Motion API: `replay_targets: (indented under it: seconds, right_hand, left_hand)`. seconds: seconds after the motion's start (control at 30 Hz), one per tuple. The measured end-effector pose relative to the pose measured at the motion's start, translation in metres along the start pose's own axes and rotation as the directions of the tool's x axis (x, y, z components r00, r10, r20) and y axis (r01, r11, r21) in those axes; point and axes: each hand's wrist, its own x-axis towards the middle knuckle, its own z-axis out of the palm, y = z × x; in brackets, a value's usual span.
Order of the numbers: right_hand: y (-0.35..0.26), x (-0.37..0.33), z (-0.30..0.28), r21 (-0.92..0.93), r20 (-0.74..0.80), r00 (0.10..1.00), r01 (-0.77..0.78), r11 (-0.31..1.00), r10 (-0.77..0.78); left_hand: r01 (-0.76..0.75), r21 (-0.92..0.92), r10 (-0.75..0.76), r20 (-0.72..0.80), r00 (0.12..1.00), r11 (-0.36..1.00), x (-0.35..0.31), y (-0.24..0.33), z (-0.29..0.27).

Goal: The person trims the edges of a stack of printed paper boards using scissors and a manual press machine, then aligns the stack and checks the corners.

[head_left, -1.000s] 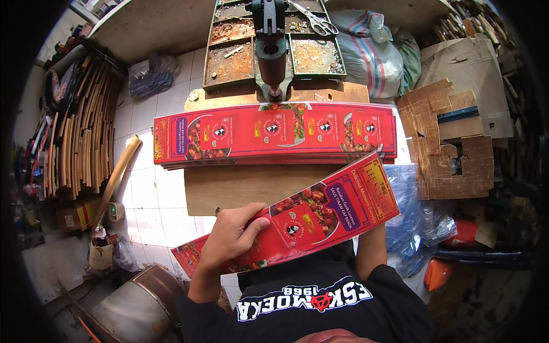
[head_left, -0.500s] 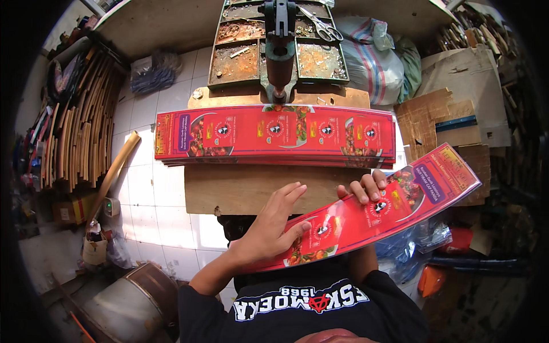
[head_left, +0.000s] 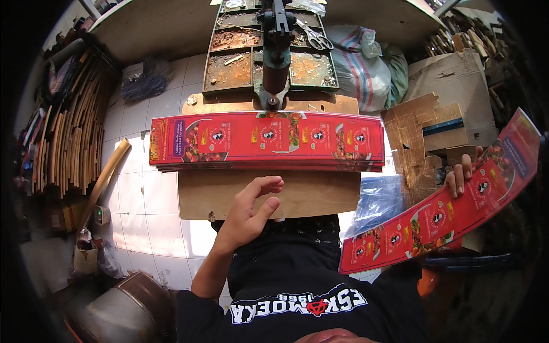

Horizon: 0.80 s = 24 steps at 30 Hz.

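Observation:
A stack of long red printed strips lies across a wooden board, right below the head of a dark upright hand press. My right hand is out to the right, its fingers wrapped over the edge of a similar red printed strip. That strip hangs slanted and bends up at its far right end; whether it is one sheet or several, I cannot tell. My left hand hovers over the board's near edge, holding nothing, thumb and fingers apart.
Behind the press sits a green compartment tray with small metal bits and scissors. White woven sacks and cardboard pieces stand on the right. Stacked cardboard sheets fill the left. Clear plastic lies beside the board.
The held red strip has swung to the right and away from my left hand, carried by my right hand. My left hand has let go of it and moved slightly left.

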Motion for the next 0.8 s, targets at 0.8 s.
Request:
replay_targets:
  seconds: [0.8]
  right_hand:
    - [0.147, 0.041, 0.051, -0.826, -0.538, 0.84, -0.542, 0.155, 0.074]
  left_hand:
    - [-0.036, -0.196, 0.012, -0.123, 0.992, 0.98, 0.049, 0.003, -0.008]
